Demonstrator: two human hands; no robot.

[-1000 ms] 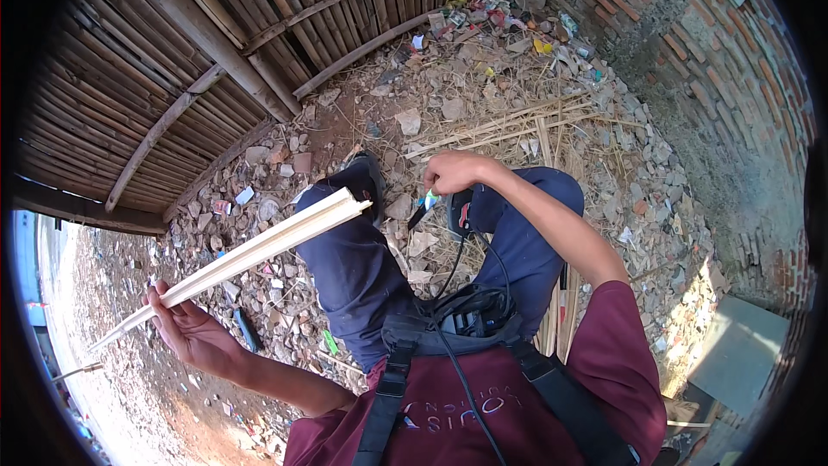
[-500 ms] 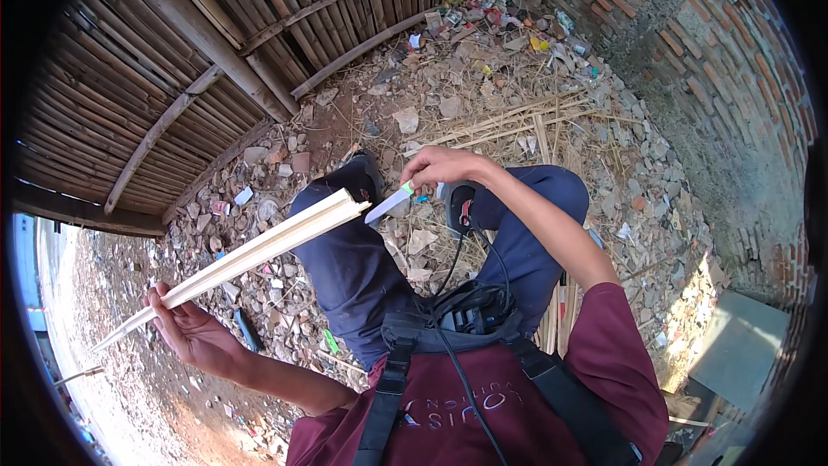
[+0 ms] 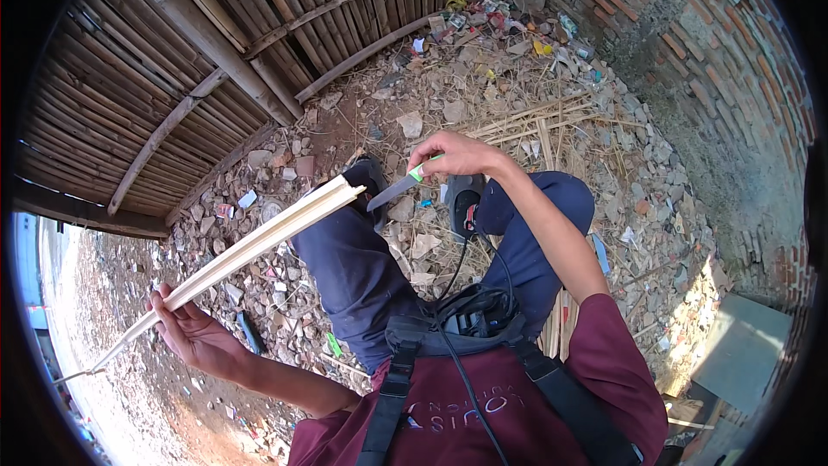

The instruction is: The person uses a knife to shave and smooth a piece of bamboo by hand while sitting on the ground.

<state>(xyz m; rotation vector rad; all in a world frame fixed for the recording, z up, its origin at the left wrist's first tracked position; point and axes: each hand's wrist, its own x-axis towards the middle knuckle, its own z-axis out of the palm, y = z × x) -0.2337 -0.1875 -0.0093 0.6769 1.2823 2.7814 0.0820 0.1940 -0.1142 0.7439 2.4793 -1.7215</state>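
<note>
Writing: light lettering (image 3: 470,406) across the chest of the maroon shirt (image 3: 552,427), bottom centre, upside down from this view; any print on the litter (image 3: 496,17), top centre, is too small to read. Left grip (image 3: 194,336), left of frame: thumb and fingers pinching a long pale bamboo strip (image 3: 272,242), which runs from lower left up to near centre, crossing over a dark trouser leg (image 3: 349,289). Right grip (image 3: 457,155), centre: fingers closed round the green handle of a knife (image 3: 394,192), blade angled down-left, tip right by the strip's upper end, can't tell if touching. Around: slatted wall (image 3: 95,129) upper left, brick wall (image 3: 733,95) right, stony ground (image 3: 427,246) between, more strips (image 3: 517,125) lying upper right of centre, grey panel (image 3: 742,349) lower right. In the way: black cable (image 3: 460,380) looping over shirt and waist pouch (image 3: 470,315)
</note>
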